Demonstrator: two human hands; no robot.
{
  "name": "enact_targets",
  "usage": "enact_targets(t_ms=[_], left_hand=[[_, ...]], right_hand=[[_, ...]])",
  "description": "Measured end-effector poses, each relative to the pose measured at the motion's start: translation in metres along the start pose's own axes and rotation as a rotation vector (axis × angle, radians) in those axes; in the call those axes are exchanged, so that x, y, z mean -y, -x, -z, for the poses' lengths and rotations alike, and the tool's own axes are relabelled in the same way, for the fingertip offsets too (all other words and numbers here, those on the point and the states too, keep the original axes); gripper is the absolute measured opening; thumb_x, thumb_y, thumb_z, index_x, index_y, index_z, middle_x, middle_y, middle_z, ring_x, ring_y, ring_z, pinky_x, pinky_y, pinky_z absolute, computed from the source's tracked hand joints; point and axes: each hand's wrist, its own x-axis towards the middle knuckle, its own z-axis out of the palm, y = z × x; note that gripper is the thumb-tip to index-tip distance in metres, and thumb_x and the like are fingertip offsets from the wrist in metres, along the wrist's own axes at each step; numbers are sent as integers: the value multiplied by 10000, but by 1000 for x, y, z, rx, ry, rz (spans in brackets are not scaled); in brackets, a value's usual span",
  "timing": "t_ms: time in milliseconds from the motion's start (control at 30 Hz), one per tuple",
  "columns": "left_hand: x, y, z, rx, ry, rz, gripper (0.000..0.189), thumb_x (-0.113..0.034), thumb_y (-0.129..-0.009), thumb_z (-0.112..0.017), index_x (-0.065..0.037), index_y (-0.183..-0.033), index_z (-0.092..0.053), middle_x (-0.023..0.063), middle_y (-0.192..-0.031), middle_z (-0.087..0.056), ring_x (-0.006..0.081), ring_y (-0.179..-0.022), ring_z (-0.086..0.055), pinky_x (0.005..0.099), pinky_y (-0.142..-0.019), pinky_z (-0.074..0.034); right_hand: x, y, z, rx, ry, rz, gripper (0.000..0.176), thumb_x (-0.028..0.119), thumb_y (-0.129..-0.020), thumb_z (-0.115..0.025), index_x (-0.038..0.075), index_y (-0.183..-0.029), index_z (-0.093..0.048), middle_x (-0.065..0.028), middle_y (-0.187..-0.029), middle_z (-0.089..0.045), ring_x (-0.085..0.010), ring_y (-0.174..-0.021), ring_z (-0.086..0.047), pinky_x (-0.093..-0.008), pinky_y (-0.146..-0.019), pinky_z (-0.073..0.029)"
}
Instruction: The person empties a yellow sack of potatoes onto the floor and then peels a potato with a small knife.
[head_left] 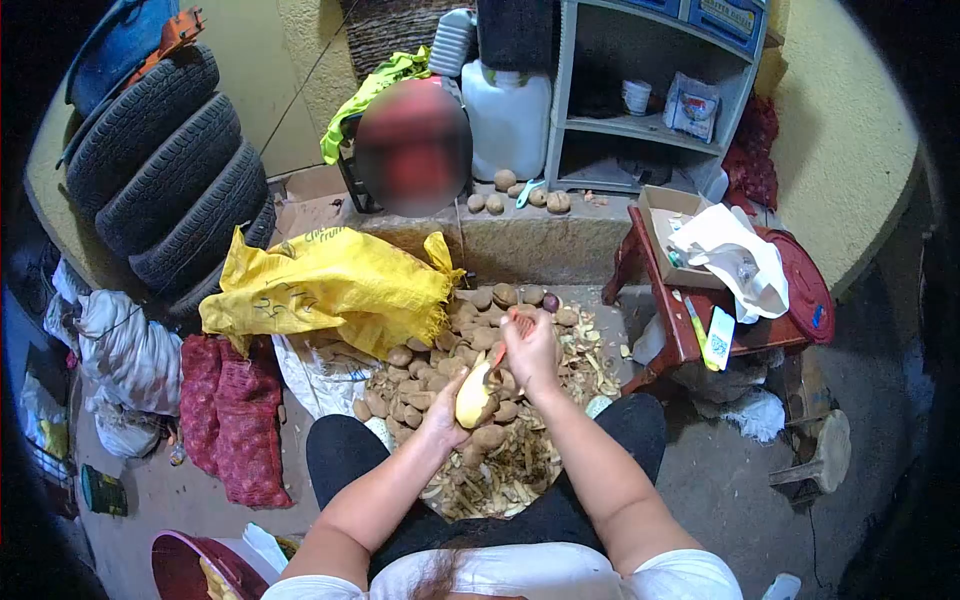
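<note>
A partly peeled potato (471,404), yellow where its skin is gone, is held in my left hand (440,412), whose fingers curl round its left and lower side. My right hand (533,352) is closed around an orange-red peeler (501,352), its working end close against the top of the potato. Whether the blade touches the flesh is too small to tell. Beneath both hands spreads a heap of unpeeled potatoes (424,383). Peelings (500,478) lie between my knees, and more are scattered to the right of the heap.
A yellow sack (330,285) lies at the heap's left. Red mesh sacks (232,420) stand farther left, below stacked tyres (170,150). At right is a red stool (690,325) with a box and a knife (695,322). A purple tub (205,560) is near my left side.
</note>
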Motion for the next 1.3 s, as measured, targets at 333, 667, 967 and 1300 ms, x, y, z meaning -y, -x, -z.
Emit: enact_targets(t_ms=[333, 667, 967, 1300], left_hand=[[4, -3, 4, 6, -7, -10, 300, -275, -888, -469, -21, -1039, -518, 99, -895, -608, 189, -754, -612, 325, -623, -528], [1, 19, -3, 232, -235, -199, 305, -216, -827, -575, 3, -1031, -517, 94, -925, -607, 170, -772, -612, 304, -673, -526], [-4, -2, 5, 97, -418, -287, 234, -157, -821, -591, -11, -979, -501, 75, -886, -601, 139, -769, -598, 264, -681, -506], [-2, 1, 3, -66, -234, -162, 323, -264, -866, -518, -15, -1072, -497, 86, -923, -596, 165, -769, -598, 296, -677, -508]], right_hand=[[-11, -5, -1, -34, 121, -70, 353, 241, -751, -639, -33, -922, -496, -105, -776, -581, -155, -700, -552, -278, -661, -442], [-90, -56, 20, -8, 263, -326, 296, 205, -702, -618, -47, -835, -539, -167, -770, -615, -235, -719, -607, -329, -667, -469], [-2, -15, 11, -4, 97, 30, 355, 231, -727, -660, -42, -892, -503, -127, -772, -593, -187, -687, -570, -294, -634, -450], [-50, -56, 26, -221, 226, -212, 324, 227, -737, -631, -42, -854, -492, -135, -771, -599, -206, -690, -580, -312, -643, -447]])
